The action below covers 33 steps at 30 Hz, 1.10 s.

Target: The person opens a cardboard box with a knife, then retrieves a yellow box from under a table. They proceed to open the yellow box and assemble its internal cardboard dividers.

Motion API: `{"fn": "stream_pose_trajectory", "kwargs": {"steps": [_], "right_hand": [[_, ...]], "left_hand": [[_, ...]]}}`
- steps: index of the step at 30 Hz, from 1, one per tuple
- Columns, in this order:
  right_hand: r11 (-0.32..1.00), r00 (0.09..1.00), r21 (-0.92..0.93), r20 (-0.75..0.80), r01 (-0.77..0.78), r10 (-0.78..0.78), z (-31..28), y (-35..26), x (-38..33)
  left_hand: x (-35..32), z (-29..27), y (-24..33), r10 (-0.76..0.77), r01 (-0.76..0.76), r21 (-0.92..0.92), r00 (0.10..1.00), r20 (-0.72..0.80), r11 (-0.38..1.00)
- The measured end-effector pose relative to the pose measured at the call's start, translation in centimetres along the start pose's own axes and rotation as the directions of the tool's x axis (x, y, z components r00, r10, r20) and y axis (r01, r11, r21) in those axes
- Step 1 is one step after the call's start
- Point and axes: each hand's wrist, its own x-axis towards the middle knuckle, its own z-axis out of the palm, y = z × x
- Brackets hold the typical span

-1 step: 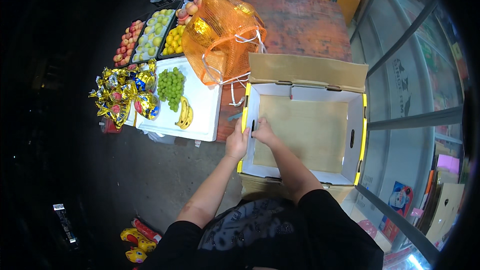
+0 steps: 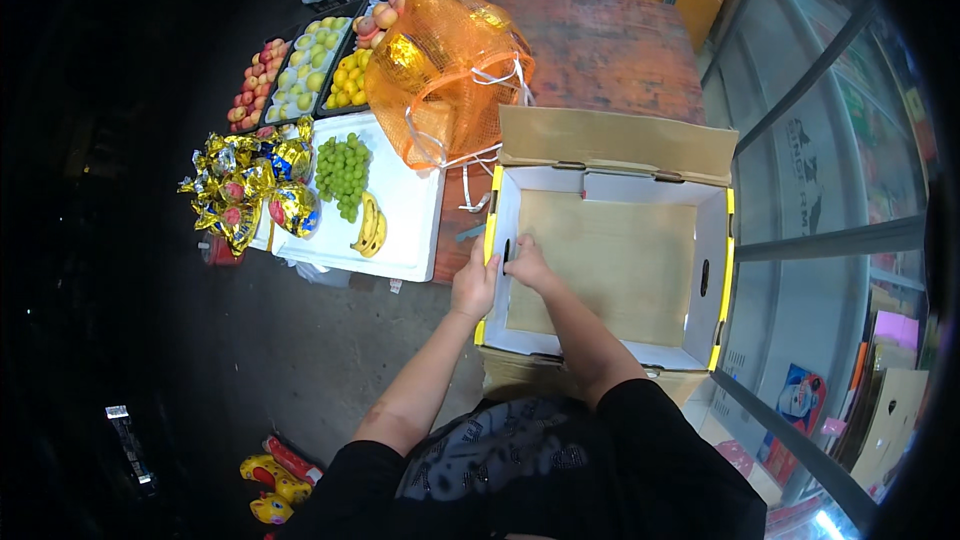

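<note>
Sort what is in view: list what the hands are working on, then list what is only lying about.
In hand:
- open white cardboard box with yellow edges
- left hand on the outside of its left wall
- right hand inside that wall

Lying about:
- orange mesh bag
- green grapes
- yellow bananas
- white foam tray
- gold foil-wrapped bundles

Bright light falls from above on the middle of the view, where the cardboard box [image 2: 610, 260] and white tray [image 2: 410, 210] look crisp. The orange net bag [image 2: 440, 70] and gold foil wrappers [image 2: 245, 190] show glare. The left side sinks into darkness. Straight edges bend near the black, vignetted rim, where detail softens.
</note>
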Motion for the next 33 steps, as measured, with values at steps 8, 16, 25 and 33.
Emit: {"fn": "stream_pose_trajectory", "kwargs": {"steps": [8, 16, 25, 33], "right_hand": [[0.985, 0.984, 0.009, -0.043, 0.173, -0.172, -1.3, -1.1, -2.4], [0.463, 0.612, -0.438, 0.307, 0.771, -0.729, -5.5, -0.9, -4.6], [0.174, 0.449, -0.452, 0.62, 0.875, -0.643, -7.2, -1.8, -2.6], [0.241, 0.5, -0.448, 0.658, 0.861, -0.563, -7.7, -1.4, -1.3]], "left_hand": [[0.1, 0.2, 0.3, -0.064, 0.063, 0.014, 0.997, 0.04, 0.998], [-0.4, -0.1, 1.3, -0.059, 0.059, 0.012, 0.998, 0.012, 0.998], [-0.2, -0.3, 1.5, -0.126, 0.125, 0.021, 0.991, 0.041, 0.992], [-0.2, 0.6, 0.7, -0.041, 0.042, 0.038, 0.999, -0.027, 0.998]]}}
